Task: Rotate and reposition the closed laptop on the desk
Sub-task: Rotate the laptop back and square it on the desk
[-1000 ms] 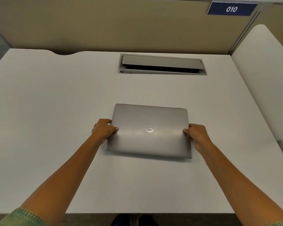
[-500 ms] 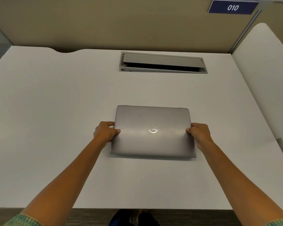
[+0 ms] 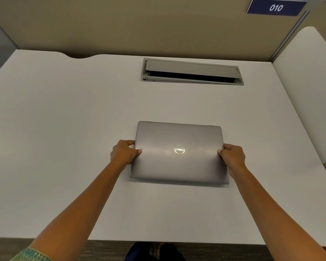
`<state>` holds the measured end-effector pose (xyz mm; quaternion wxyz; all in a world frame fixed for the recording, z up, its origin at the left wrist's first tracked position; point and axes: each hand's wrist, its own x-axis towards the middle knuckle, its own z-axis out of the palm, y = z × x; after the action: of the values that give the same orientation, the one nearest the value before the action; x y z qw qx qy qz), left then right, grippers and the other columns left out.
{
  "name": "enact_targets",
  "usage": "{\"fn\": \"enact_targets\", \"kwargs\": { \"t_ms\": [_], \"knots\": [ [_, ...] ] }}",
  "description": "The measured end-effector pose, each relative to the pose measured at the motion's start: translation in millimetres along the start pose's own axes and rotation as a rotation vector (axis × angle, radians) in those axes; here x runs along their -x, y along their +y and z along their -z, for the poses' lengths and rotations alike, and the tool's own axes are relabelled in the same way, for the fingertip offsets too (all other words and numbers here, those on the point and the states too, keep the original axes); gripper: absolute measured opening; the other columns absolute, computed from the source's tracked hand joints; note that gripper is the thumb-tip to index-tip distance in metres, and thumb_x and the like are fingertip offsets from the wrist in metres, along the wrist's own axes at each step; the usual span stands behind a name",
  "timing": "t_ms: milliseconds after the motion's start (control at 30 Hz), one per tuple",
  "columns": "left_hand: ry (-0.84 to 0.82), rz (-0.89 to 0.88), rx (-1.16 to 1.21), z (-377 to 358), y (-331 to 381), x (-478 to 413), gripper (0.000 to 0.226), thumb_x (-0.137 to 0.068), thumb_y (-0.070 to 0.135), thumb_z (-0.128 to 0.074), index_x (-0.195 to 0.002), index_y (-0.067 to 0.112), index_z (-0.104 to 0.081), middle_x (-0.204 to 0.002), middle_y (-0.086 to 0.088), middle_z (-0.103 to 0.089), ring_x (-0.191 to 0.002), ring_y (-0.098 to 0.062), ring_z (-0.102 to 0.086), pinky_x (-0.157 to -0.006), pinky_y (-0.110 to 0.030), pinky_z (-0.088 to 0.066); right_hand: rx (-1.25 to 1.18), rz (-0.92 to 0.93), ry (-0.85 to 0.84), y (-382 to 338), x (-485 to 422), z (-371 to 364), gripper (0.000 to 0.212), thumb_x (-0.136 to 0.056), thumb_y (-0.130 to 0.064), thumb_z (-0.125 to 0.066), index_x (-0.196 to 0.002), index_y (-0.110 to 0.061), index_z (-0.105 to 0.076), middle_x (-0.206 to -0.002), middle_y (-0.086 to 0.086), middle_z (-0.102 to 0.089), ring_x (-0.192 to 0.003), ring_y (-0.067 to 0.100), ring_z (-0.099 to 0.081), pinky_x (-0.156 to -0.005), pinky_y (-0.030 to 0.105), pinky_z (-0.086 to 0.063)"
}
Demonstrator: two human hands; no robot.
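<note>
A closed grey laptop (image 3: 179, 162) with a round logo on its lid lies flat in the middle of the white desk (image 3: 64, 129), its long sides running left to right. My left hand (image 3: 123, 152) grips its left edge, thumb on the lid. On the opposite short edge my right hand (image 3: 232, 157) holds it the same way. The logo reads upside down from where I stand.
A grey cable hatch (image 3: 192, 71) with its flap raised is set into the desk behind the laptop. Beige partition walls close off the back, with a blue "010" sign (image 3: 276, 7) at top right. A white side panel (image 3: 309, 91) borders the right.
The laptop has gone from slightly tilted with its near edge raised to lying flat, and sits a little further right. Both hands have kept their grip on its sides.
</note>
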<state>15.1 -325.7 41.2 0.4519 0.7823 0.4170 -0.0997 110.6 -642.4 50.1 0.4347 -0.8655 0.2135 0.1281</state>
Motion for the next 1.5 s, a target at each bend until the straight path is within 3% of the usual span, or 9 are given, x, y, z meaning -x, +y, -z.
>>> {"fn": "enact_targets", "kwargs": {
  "t_ms": [300,500,700,800,933,1100,1200,1300,1500],
  "knots": [
    [0.004,-0.015,-0.017,-1.5,-6.2,-2.1,0.057,-0.072,0.034,-0.080,-0.125,0.023,-0.062,-0.116,-0.012,-0.070,-0.080,-0.028,-0.069,-0.085,-0.047,-0.059,0.006,0.011,-0.001,4.8,-5.1,-1.2,0.021,-0.083,-0.006,-0.059,-0.098,0.005,-0.068,-0.103,0.022,-0.071,-0.082,0.029,-0.057,-0.075,0.032,-0.044],
    [0.012,-0.041,-0.045,-2.7,-7.3,-2.9,0.054,-0.073,0.034,-0.079,-0.124,0.022,-0.063,-0.112,-0.012,-0.071,-0.080,-0.028,-0.069,-0.083,-0.048,-0.059,0.015,0.039,0.012,8.4,-7.7,-2.1,0.019,-0.084,-0.009,-0.059,-0.097,0.001,-0.070,-0.101,0.018,-0.072,-0.092,0.036,-0.062,-0.083,0.040,-0.051],
    [0.007,-0.085,-0.137,-5.0,-8.7,-0.3,0.055,-0.080,0.037,-0.072,-0.131,0.021,-0.057,-0.118,-0.010,-0.069,-0.101,-0.032,-0.066,-0.092,-0.047,-0.054,0.050,0.100,0.024,15.4,-7.5,-4.7,0.019,-0.086,-0.011,-0.056,-0.090,0.005,-0.064,-0.083,0.017,-0.065,-0.073,0.028,-0.051,-0.068,0.028,-0.036],
    [0.042,-0.154,-0.204,-10.6,-11.7,7.2,0.050,-0.087,0.037,-0.063,-0.133,0.021,-0.053,-0.118,-0.008,-0.068,-0.104,-0.031,-0.064,-0.088,-0.041,-0.050,0.244,0.252,0.086,20.2,3.7,-13.1,0.016,-0.093,-0.013,-0.050,-0.095,0.000,-0.058,-0.096,0.024,-0.058,-0.089,0.038,-0.052,-0.074,0.033,-0.041],
    [0.133,-0.256,-0.243,-19.9,-24.6,20.1,0.039,-0.092,0.040,-0.051,-0.126,0.021,-0.054,-0.115,-0.008,-0.061,-0.096,-0.030,-0.063,-0.074,-0.035,-0.046,0.546,0.421,0.172,27.0,20.2,-20.8,0.045,-0.099,-0.018,-0.039,-0.141,-0.001,-0.039,-0.126,0.021,-0.048,-0.118,0.036,-0.043,-0.083,0.042,-0.049],
    [0.141,-0.237,-0.211,-18.5,-26.3,19.2,0.040,-0.091,0.042,-0.053,-0.124,0.020,-0.057,-0.114,-0.006,-0.064,-0.097,-0.029,-0.063,-0.076,-0.036,-0.047,0.312,0.317,0.159,25.7,13.6,-13.3,0.041,-0.101,-0.016,-0.038,-0.137,0.000,-0.046,-0.130,0.023,-0.052,-0.122,0.037,-0.045,-0.099,0.044,-0.041],
    [0.150,-0.219,-0.205,-13.9,-23.2,18.3,0.045,-0.093,0.039,-0.052,-0.133,0.019,-0.052,-0.128,-0.006,-0.060,-0.111,-0.030,-0.060,-0.090,-0.041,-0.048,0.167,0.226,0.147,20.9,9.6,-2.5,0.036,-0.100,-0.015,-0.041,-0.128,0.000,-0.057,-0.127,0.022,-0.060,-0.118,0.037,-0.054,-0.102,0.042,-0.041],
    [0.160,-0.230,-0.190,-9.8,-20.3,18.4,0.045,-0.095,0.033,-0.049,-0.137,0.017,-0.048,-0.136,-0.009,-0.056,-0.120,-0.031,-0.055,-0.099,-0.043,-0.045,0.183,0.228,0.125,17.5,7.5,4.0,0.032,-0.098,-0.014,-0.044,-0.118,0.000,-0.065,-0.118,0.022,-0.066,-0.109,0.037,-0.060,-0.096,0.039,-0.045],
    [0.280,-0.513,-0.407,-6.1,10.2,24.6,0.052,-0.099,0.034,-0.038,-0.145,0.012,-0.033,-0.147,-0.010,-0.043,-0.129,-0.029,-0.047,-0.103,-0.043,-0.042,0.351,0.436,0.232,6.7,16.0,-1.2,0.043,-0.097,-0.017,-0.048,-0.138,-0.004,-0.046,-0.135,0.017,-0.052,-0.127,0.033,-0.046,-0.097,0.042,-0.046]
  ]
}}
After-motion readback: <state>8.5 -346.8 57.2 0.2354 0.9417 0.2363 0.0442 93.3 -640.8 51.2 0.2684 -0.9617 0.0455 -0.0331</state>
